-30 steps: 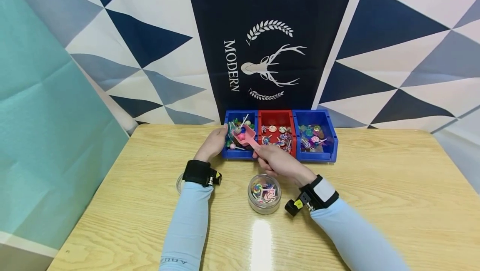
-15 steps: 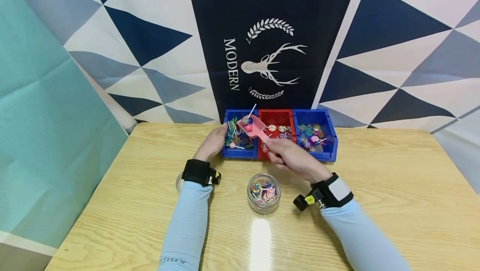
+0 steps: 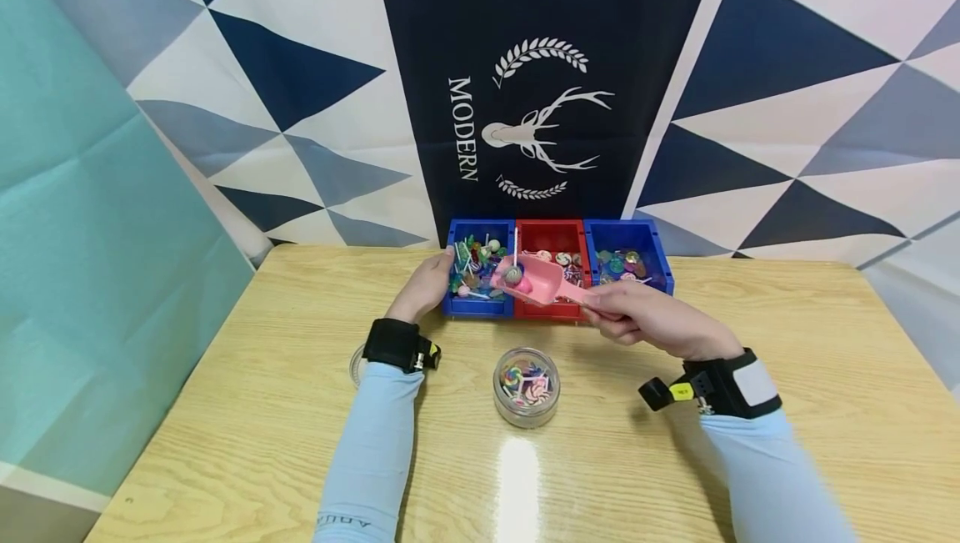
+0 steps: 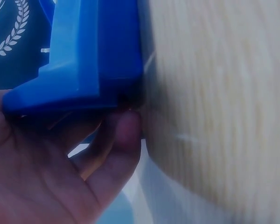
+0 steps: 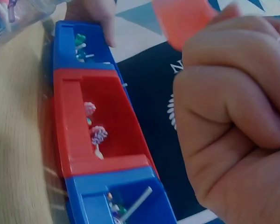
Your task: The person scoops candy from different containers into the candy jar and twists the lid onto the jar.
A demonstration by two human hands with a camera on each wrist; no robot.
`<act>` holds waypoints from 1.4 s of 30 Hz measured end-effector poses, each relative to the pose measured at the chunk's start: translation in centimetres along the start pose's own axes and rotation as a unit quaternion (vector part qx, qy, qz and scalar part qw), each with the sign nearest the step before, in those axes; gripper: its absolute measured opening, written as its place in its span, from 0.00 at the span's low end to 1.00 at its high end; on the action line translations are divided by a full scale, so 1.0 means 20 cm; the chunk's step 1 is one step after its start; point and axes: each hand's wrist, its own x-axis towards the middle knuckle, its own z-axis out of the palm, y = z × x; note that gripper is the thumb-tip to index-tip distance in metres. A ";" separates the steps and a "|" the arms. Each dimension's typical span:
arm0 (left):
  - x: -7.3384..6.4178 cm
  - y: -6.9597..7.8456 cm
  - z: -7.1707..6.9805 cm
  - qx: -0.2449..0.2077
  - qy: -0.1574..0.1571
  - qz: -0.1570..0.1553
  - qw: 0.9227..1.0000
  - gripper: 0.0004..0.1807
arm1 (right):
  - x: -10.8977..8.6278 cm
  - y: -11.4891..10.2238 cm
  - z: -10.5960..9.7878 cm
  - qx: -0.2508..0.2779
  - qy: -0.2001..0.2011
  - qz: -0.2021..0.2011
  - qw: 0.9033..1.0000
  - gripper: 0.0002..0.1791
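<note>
Main relation: bowl of the pink scoop against the round jar. The scoop lies to the left of the right hand, long axis nearly crosswise, handle end in the fingers, bowl slightly farther from the wearer. The bowl appears raised over the front of the red bin, its lip reaching the edge of the left blue bin. The jar, already part filled with small candy pieces, stands on the tabletop on the wearer's side of the bowl, well apart from it. Right fingers are nearer the jar than the left ones.

Fingers: right ones curled tight, pinching the handle. Left hand grips the outer side of the left blue bin, fingers bent about its lower edge in the left wrist view.

Load: a striped ball with its stick near upright, and a pink ball beside it.

Versus half a second earlier: right hand has shifted rightward and a little toward the wearer; scoop has turned from diagonal to more crosswise; stick leaned then, stands straighter now. Left hand and jar essentially unchanged.
</note>
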 end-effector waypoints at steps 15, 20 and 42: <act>0.00 0.00 0.01 0.009 0.005 -0.009 1.000 0.37 | -0.24 0.05 0.00 -0.092 0.000 0.081 0.992 0.20; 0.00 0.01 0.01 0.009 0.007 -0.007 1.000 0.37 | -0.27 0.05 0.01 -0.140 0.001 0.096 0.986 0.17; 0.00 0.01 0.02 -0.009 0.016 -0.026 1.000 0.36 | -0.25 -0.04 0.10 -0.255 0.002 0.043 0.966 0.18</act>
